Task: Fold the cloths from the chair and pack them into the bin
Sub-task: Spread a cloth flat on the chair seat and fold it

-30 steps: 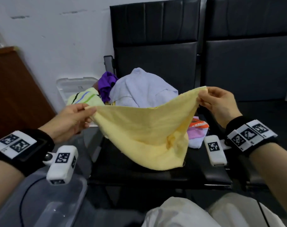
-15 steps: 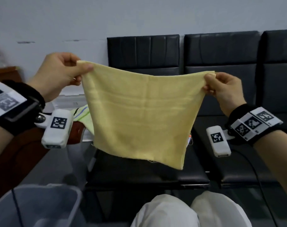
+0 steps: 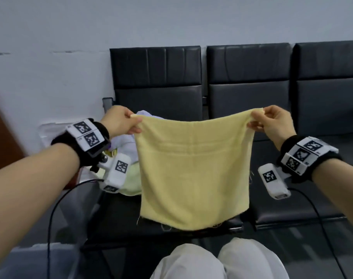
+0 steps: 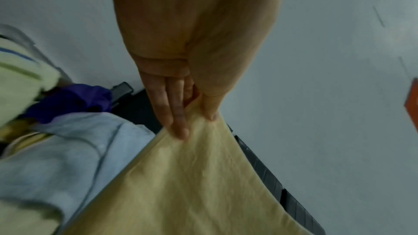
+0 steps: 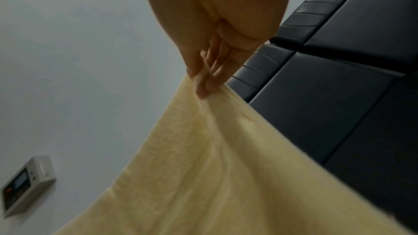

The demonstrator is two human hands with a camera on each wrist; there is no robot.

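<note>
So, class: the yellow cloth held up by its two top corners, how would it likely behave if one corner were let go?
Likely floppy: the yellow cloth sags along its top edge between the left hand and right hand. Probably light, since fingertip pinches hold it up. It would likely swing down and hang from the other corner, perhaps brushing the chair.

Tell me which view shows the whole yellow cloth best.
The head view: the yellow cloth hangs spread, all four edges visible, between the left hand and right hand. Each wrist view shows only its pinched corner.
</note>
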